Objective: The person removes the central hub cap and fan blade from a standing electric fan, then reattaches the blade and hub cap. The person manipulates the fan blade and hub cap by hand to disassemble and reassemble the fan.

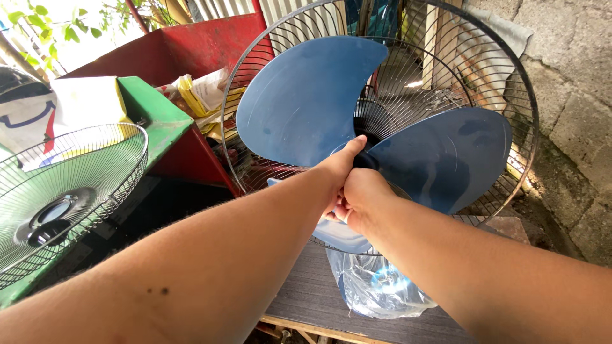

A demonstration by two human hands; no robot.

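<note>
A blue fan blade (306, 95) with broad curved lobes sits in front of a round rear wire guard (510, 70). Both my arms reach forward to its centre. My left hand (341, 167) grips the middle of the blade, thumb pressed along the dark hub (365, 159). My right hand (360, 202) is closed just below and right of it, fingers wrapped at the hub. A third lobe hangs below my hands, mostly hidden. The fan's body behind the guard is covered.
A detached front wire guard (64, 191) lies on a green table (159, 114) at the left. A red bin (185, 51) holds papers. A clear plastic bag (376, 286) rests on a grey board (306, 293). A rough stone wall (574, 95) stands at the right.
</note>
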